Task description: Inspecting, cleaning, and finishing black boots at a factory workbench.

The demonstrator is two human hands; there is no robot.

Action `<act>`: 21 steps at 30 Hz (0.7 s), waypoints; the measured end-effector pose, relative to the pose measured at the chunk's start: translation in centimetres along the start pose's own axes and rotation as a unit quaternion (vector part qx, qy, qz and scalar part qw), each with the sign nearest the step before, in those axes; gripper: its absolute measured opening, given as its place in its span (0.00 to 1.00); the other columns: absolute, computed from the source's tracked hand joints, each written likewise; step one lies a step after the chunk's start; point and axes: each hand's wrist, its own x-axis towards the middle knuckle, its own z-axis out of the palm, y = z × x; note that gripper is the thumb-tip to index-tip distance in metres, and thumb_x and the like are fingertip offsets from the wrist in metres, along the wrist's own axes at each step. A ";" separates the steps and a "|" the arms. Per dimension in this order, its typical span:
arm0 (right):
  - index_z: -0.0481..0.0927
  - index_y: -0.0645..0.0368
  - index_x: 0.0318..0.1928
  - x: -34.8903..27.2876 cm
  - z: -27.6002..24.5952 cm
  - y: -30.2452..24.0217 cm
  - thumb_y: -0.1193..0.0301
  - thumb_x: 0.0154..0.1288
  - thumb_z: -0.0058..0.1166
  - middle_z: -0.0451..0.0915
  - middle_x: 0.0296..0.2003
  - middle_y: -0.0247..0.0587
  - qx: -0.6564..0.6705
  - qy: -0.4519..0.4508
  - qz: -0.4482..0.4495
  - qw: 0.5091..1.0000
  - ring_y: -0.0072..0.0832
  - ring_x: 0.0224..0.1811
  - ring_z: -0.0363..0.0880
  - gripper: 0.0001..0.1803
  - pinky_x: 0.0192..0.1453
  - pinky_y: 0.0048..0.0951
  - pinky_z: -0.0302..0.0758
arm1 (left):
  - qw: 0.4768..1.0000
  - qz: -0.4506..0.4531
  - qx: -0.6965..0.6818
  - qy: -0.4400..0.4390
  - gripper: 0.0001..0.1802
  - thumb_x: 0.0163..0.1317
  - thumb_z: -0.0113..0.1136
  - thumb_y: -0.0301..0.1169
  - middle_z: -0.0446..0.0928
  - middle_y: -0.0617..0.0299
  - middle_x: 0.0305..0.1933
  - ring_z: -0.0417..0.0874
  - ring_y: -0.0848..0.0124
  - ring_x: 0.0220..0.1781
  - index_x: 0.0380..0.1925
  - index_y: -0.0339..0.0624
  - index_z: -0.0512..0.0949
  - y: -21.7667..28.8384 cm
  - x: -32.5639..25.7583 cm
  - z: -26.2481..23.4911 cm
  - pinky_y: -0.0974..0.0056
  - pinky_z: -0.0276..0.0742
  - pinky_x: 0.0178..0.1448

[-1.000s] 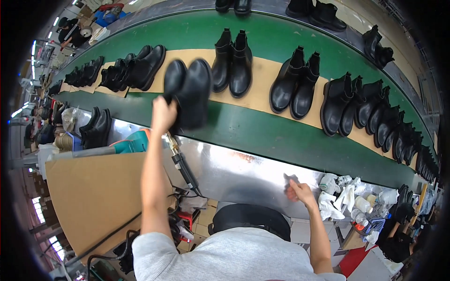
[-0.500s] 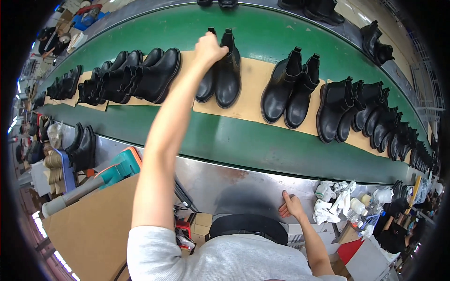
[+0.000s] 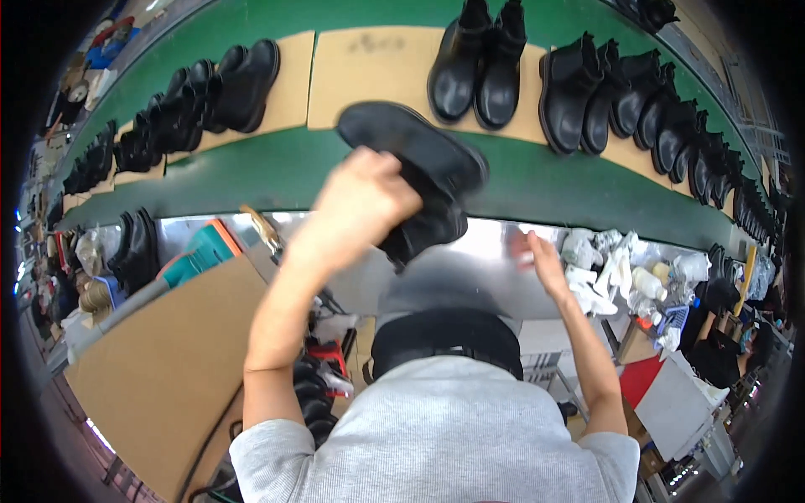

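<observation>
My left hand [image 3: 360, 205] grips a pair of black ankle boots [image 3: 419, 172], held tilted with the soles facing up, above the near edge of the green conveyor belt [image 3: 251, 172]. My right hand [image 3: 532, 256] is spread flat on the shiny metal worktop [image 3: 486, 251], holding nothing, beside a heap of white rags [image 3: 604, 268]. Behind the held pair, another pair of black boots [image 3: 478, 63] stands on a brown cardboard sheet [image 3: 369, 67] on the belt.
More black boot pairs line the belt at right [image 3: 637, 101] and left [image 3: 201, 96]. A large cardboard panel [image 3: 168, 360] lies at lower left, a teal and orange tool [image 3: 201, 247] beside it. Black boots [image 3: 134, 247] stand at the left bench end. Small bottles and clutter [image 3: 662, 285] sit right.
My left hand has lifted a pair of black boots off the cardboard on the belt and pulled them back toward me, soles turned up. My right hand stays on the worktop.
</observation>
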 end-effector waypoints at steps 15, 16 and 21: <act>0.48 0.67 0.68 1.6 10.0 -1.6 0.31 0.56 0.39 0.69 0.57 0.55 -0.107 0.018 -0.016 0.994 0.40 0.59 0.68 0.56 0.62 0.35 0.65 | 0.404 -0.640 -0.644 0.112 0.42 0.63 0.28 0.65 0.77 0.57 0.41 0.74 0.69 0.38 0.52 0.37 0.71 6.2 -12.7 17.3 0.62 0.67 0.48; 0.41 0.70 0.68 1.3 10.0 -1.9 0.31 0.52 0.43 0.61 0.63 0.57 -0.065 -0.037 -0.006 0.997 0.46 0.67 0.58 0.61 0.70 0.34 0.53 | 0.423 -0.618 -0.652 0.119 0.42 0.63 0.28 0.65 0.76 0.58 0.41 0.73 0.70 0.38 0.52 0.37 0.71 6.5 -12.3 17.3 0.61 0.67 0.48; 0.75 0.64 0.52 0.4 8.0 -1.4 0.47 0.66 0.42 0.79 0.47 0.48 0.417 -0.251 0.102 0.868 0.33 0.46 0.80 0.32 0.55 0.32 0.75 | 0.587 -0.476 -0.636 0.156 0.43 0.64 0.24 0.65 0.75 0.58 0.39 0.73 0.69 0.37 0.51 0.36 0.72 8.0 -9.6 12.0 0.61 0.68 0.49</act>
